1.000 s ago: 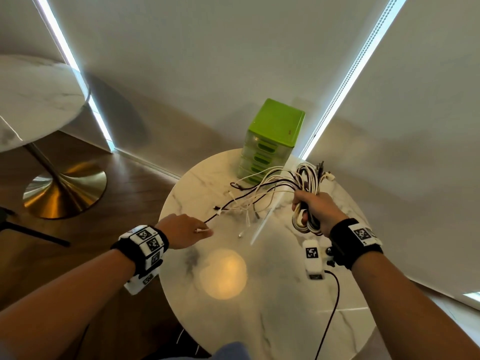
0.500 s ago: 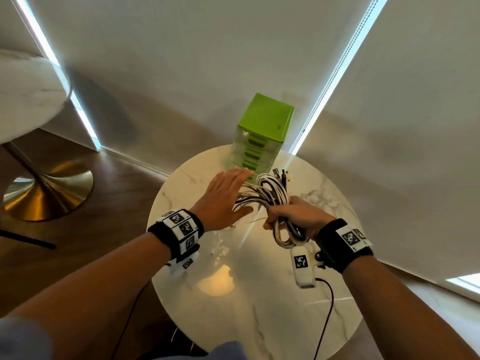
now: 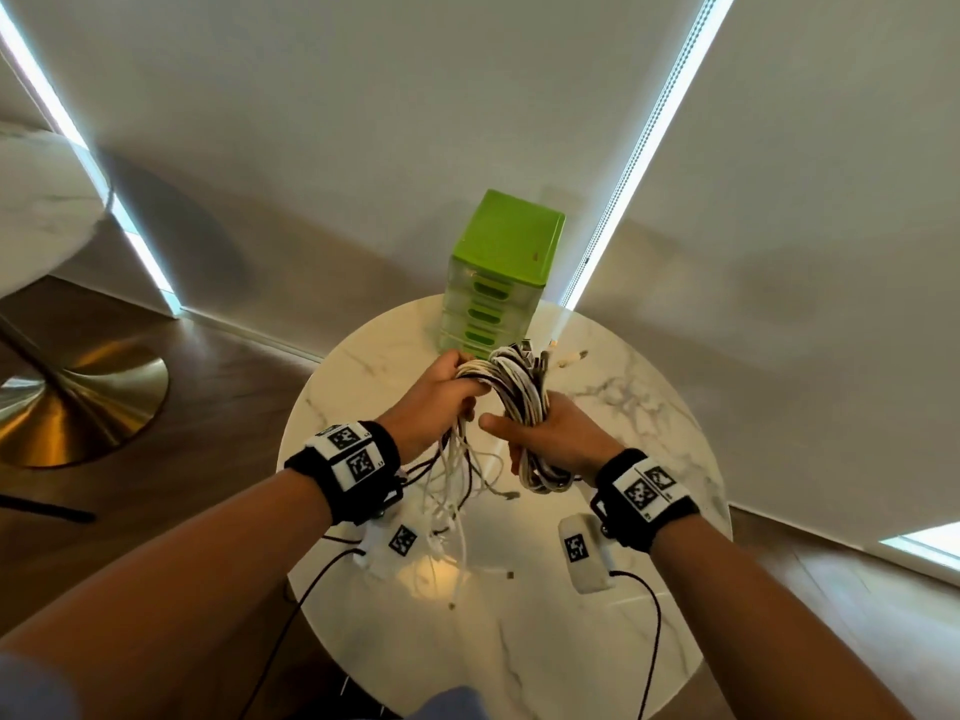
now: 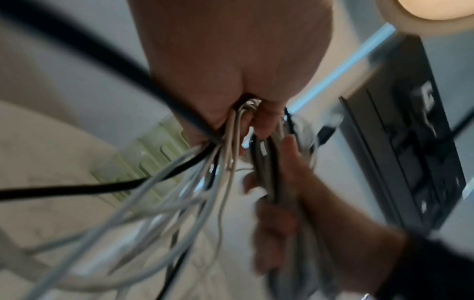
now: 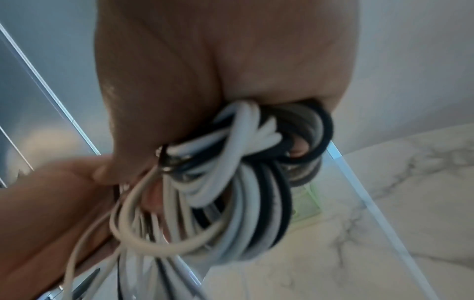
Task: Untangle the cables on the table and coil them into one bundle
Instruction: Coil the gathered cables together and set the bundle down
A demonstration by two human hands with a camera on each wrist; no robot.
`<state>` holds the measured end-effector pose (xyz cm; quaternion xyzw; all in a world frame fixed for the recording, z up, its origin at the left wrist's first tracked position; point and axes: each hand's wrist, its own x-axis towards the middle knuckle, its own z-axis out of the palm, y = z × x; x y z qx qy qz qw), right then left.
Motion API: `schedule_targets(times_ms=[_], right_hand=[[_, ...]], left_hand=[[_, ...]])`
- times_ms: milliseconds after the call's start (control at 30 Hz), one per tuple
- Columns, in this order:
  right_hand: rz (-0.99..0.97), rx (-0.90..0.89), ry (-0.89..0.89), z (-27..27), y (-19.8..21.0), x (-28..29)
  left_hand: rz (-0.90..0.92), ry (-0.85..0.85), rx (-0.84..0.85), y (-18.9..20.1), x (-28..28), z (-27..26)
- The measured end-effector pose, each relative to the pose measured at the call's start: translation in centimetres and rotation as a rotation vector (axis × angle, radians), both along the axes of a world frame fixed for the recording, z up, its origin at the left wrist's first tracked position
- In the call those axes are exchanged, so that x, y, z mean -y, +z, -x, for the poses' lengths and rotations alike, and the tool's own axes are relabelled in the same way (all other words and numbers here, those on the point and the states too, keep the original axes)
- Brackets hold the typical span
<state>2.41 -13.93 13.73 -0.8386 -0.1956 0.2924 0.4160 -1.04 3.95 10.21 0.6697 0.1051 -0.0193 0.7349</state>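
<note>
You stand over a round marble worktop (image 3: 623,641) with a green drawer box (image 3: 498,283) at its far edge. Your right hand (image 3: 556,439) grips the coiled cables (image 3: 519,397), fingers wrapped around them. Your left hand (image 3: 436,407) clutches the loose strands (image 3: 452,491), which trail down from its fingers.

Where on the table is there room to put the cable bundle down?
Bare marble shows on the table right of the coiled bundle, and along its near edge. It is crowded by the green drawers and under the hands, where loose cable ends dangle.
</note>
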Motion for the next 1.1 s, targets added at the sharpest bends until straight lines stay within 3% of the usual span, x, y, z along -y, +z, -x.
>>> schedule_targets(times_ms=[167, 400, 533, 600, 733, 867, 1000, 1100], right_hand=[[-0.061, -0.052, 0.038, 0.1, -2.1, -1.4], [-0.004, 0.012, -0.003, -0.9, -3.0, -2.6], [-0.175, 0.171, -0.08, -0.6, -3.1, -3.1], [-0.23, 0.157, -0.123, -0.7, -3.2, -3.1], [-0.36, -0.005, -0.189, -0.6, -3.4, -2.8], [-0.415, -0.033, -0.213, -0.7, -3.6, -2.3], [-0.374, 0.018, -0.212, -1.0, -3.5, -1.9], [-0.31, 0.099, -0.104, -0.7, -3.2, -2.0]], left_hand=[[0.138, 0.104, -0.033, 0.9, 0.6, 0.0], [0.212, 0.182, -0.024, 1.7, 1.9, -0.2], [0.292, 0.194, 0.034, 2.0, 2.5, -0.4], [0.302, 0.173, 0.066, 2.2, 2.6, -0.6], [0.25, 0.102, 0.124, 3.4, 3.1, -0.4], [-0.067, 0.062, 0.119, 4.3, 2.5, -0.9], [0.145, -0.176, 0.134, 3.0, 1.5, -0.5], [0.034, -0.121, 0.121, 2.2, 2.3, -0.2]])
